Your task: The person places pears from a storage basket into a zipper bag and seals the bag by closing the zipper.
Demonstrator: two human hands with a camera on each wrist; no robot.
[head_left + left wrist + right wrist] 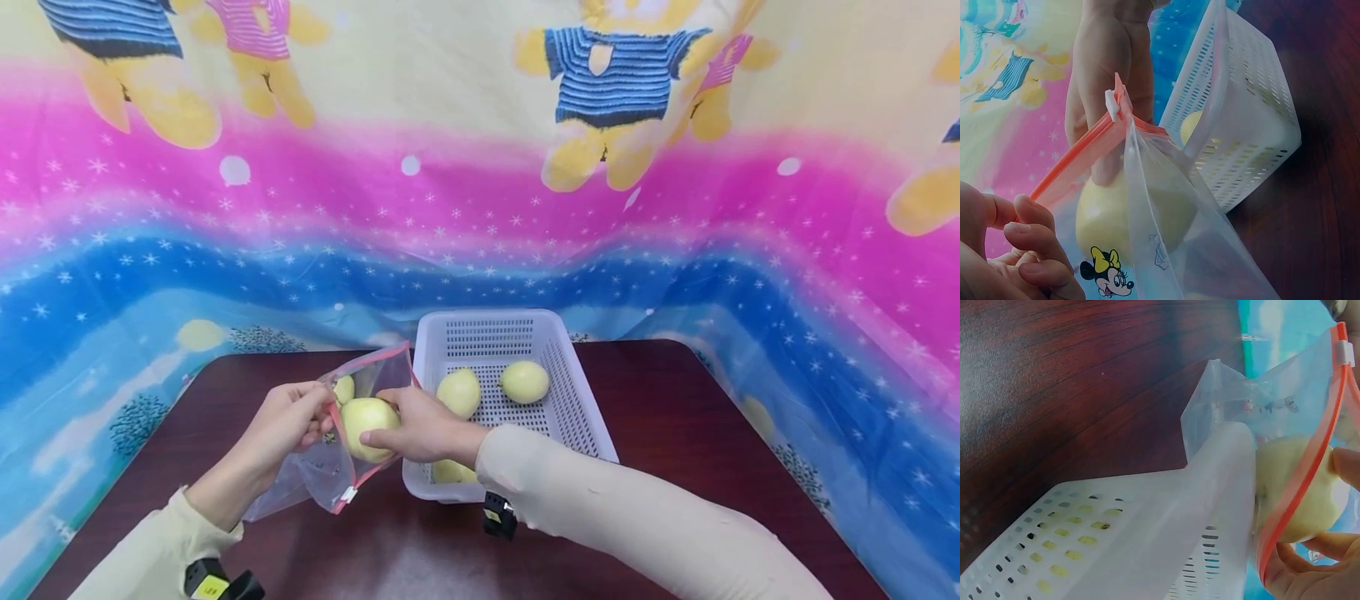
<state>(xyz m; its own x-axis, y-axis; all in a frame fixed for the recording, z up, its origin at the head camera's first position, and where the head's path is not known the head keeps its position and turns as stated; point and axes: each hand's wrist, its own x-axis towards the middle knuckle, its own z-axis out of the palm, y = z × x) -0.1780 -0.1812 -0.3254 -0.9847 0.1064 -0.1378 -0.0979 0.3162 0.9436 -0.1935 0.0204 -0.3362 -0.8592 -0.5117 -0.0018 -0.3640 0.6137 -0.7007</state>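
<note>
My right hand point(431, 425) holds a yellow-green pear point(363, 429) between thumb and fingers, in the mouth of a clear zip bag point(296, 483). The bag has a red-orange zip edge with a white slider point(348, 495), and a cartoon mouse print point(1108, 273) shows in the left wrist view. My left hand point(281, 425) pinches the bag's edge at the left, its fingers curled. A small yellow-green patch shows beside those fingertips; what it belongs to I cannot tell. In the right wrist view the pear point(1300, 487) sits partly behind the zip edge.
A white perforated basket point(491, 337) stands right of the bag, near the table's back edge. In it lie pears point(524, 382), one partly hidden under my right wrist. The dark wooden table point(675, 425) meets a printed cloth point(480, 225) behind.
</note>
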